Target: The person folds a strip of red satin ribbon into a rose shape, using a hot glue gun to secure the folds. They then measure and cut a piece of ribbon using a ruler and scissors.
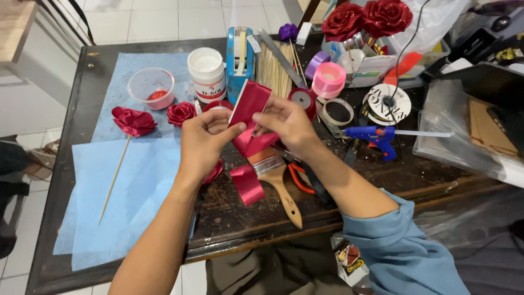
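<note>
Both hands meet above the middle of the dark table [229, 218], and every place below is given from that table. The left hand [203, 143] is closed on the red ribbon [250, 104], thumb on top pinching the near edge. The right hand [286, 123] pinches the same strip from the other side, fingertips bent over a fold. The ribbon is held clear of the table, one flat end standing up towards the far side and a loose tail [246, 183] lying on the table surface below.

Assessment: the ribbon appears light, thin, glossy and limp. It would likely slip under a loose pinch and crease readily. It is best taken by its edges or right at the fold.

On the table's near edge lies a paintbrush [281, 183] with a wooden handle. To the table's left side lie blue paper sheets [131, 191], a finished ribbon rose on a stick [132, 121] and a second rose [180, 112]. Right of centre lies a blue glue gun [374, 135]. Along the table's far side stand a white glue jar [207, 71], a clear cup [151, 86], a blue tape dispenser [240, 57] and a pink ribbon roll [328, 80].
</note>
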